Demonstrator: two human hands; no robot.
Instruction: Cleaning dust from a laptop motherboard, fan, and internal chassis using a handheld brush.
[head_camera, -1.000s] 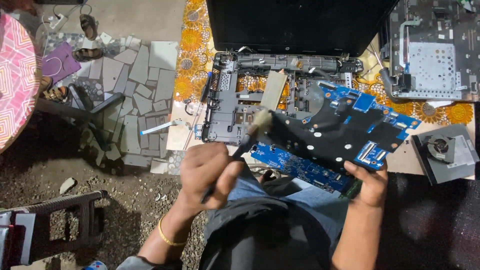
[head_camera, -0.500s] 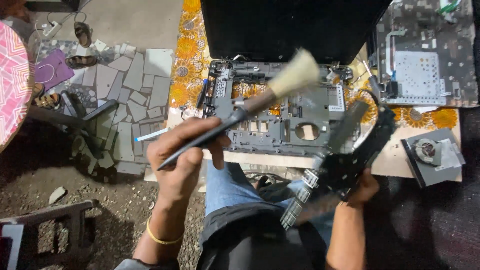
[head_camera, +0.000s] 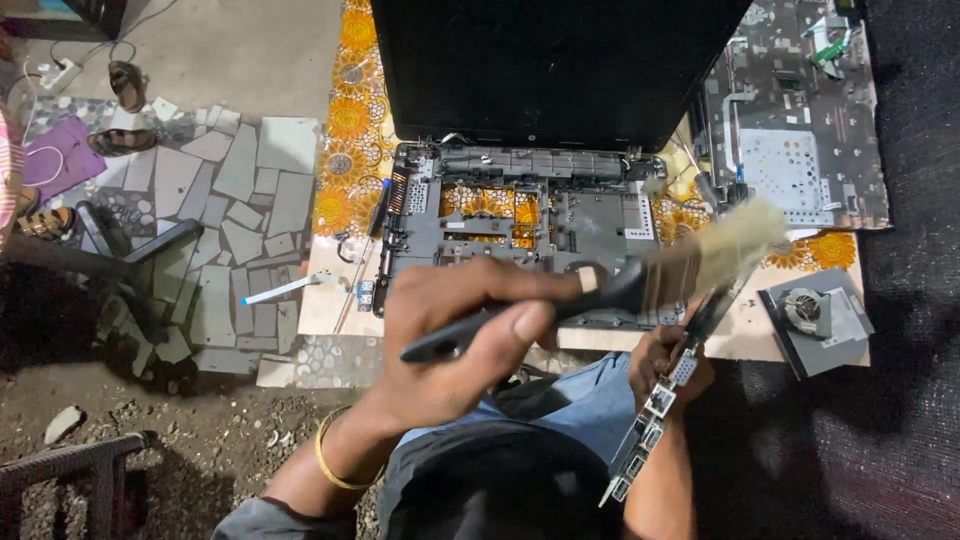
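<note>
Fan (head_camera: 806, 308) right of laptop chassis (head_camera: 520, 235)

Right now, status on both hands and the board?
Left hand gripping brush. Right hand holding circuit board edge-on, bristles at its top. Opened laptop chassis just beyond.

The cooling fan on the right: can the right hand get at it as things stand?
Probably not at once. The right hand is full: it holds a circuit board on edge. The fan lies uncovered close by on the table, so the way is free.
</note>
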